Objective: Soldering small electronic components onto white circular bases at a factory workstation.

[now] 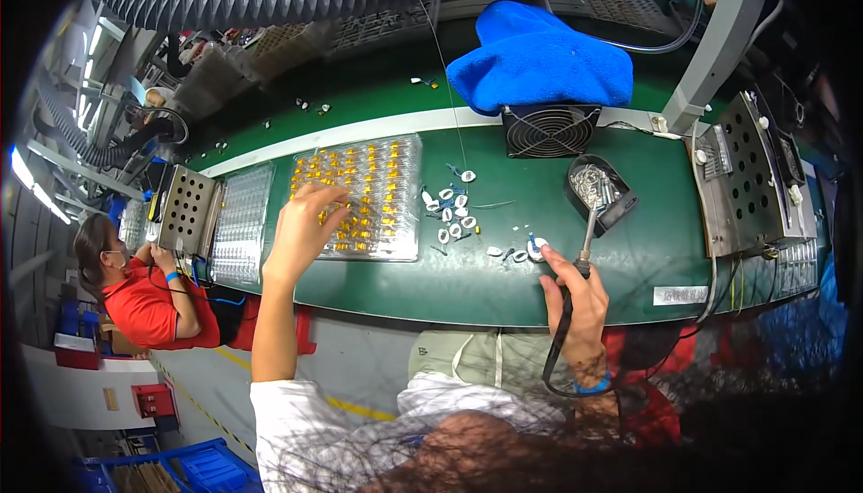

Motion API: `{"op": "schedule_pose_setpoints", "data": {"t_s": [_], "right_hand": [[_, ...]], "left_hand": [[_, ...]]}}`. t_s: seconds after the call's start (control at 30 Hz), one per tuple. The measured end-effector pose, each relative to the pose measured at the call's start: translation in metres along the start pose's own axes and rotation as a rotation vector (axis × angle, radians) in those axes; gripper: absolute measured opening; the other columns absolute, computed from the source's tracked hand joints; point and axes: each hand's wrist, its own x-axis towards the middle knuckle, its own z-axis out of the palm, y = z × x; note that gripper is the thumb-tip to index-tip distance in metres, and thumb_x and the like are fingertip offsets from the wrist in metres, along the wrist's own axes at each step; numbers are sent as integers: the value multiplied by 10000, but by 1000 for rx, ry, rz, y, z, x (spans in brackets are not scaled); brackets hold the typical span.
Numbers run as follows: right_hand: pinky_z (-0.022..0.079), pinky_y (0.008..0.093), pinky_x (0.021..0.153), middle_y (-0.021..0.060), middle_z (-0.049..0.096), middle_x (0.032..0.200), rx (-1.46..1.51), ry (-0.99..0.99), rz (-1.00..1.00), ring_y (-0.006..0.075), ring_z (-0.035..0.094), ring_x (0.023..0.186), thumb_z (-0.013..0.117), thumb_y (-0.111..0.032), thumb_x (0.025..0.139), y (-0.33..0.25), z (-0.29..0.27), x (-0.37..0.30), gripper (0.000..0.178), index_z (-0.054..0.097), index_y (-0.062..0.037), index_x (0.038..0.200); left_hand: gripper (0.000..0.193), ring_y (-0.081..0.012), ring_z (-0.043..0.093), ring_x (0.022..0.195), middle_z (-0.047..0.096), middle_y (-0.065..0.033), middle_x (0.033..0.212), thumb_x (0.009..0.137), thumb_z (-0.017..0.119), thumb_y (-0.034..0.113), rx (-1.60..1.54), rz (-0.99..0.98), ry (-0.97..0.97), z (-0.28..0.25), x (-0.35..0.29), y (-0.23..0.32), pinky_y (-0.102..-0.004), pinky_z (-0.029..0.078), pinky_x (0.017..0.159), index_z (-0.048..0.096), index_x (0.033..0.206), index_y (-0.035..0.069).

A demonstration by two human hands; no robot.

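Observation:
My left hand (304, 228) is over the left side of a clear plastic tray (415, 246). Its fingers are bent, with a gap between thumb and forefinger, and nothing shows in them. Rows of small yellow parts (388, 196) fill the tray. My right hand (582, 304) grips a soldering iron (588, 239); its metal shaft points away from me, into the black holder box (618, 213) of silvery metal wool. A white oval piece with a blue end (537, 248) lies by my right forefinger; whether they touch I cannot tell. Several similar white pieces (461, 201) lie between tray and box.
A fan (551, 131) stands behind, with a blue cloth (544, 62) above it. Perforated metal boxes stand at right (751, 178) and left (187, 210). A second clear tray (241, 223) lies left. A co-worker in red (148, 300) sits there. The iron's cable (550, 363) loops beside my right wrist.

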Motion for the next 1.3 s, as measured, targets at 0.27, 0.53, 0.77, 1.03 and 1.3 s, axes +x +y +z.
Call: {"op": "schedule_pose_setpoints", "data": {"t_s": [0.27, 0.53, 0.77, 1.03, 1.3], "right_hand": [[580, 366, 747, 205, 740, 1203, 37, 14, 4, 329, 728, 934, 741, 106, 855, -4, -4, 2, 407, 589, 23, 1223], [578, 334, 678, 185, 778, 1024, 73, 56, -102, 273, 737, 773, 662, -111, 1006, 2, -19, -11, 368, 558, 4, 1340], [430, 321, 480, 78, 627, 706, 14, 114, -112, 199, 571, 536, 830, -274, 880, 4, -41, -29, 520, 656, 62, 1237], [475, 302, 526, 88, 655, 709, -28, 106, 46, 212, 622, 563, 894, -165, 798, 0, -35, -32, 387, 691, 19, 1072], [519, 324, 548, 100, 710, 757, -78, 68, -12, 243, 677, 597, 932, -142, 731, 1, -31, -26, 401, 704, -3, 1030]], "left_hand": [[151, -180, 725, 961, 732, -122, 1097, 942, 677, -67, -594, -268, 138, 18, 6, 6, -302, 596, 890, 726, 1084, -51], [156, -162, 672, 1024, 697, -122, 1139, 919, 711, -84, -1159, -84, -73, 58, 55, 101, -267, 556, 888, 726, 1070, -47], [151, -161, 678, 1032, 702, -121, 1148, 940, 714, -51, -1280, -63, -261, 91, 73, 145, -274, 555, 913, 715, 1091, -39], [217, -175, 706, 1054, 729, -113, 1112, 912, 727, -61, -1127, -37, -351, 110, 66, 158, -296, 564, 969, 709, 1127, -35], [268, -183, 748, 971, 763, -123, 1045, 864, 749, -68, -1013, 12, -318, 108, 65, 164, -293, 600, 911, 717, 1130, -44]]}}
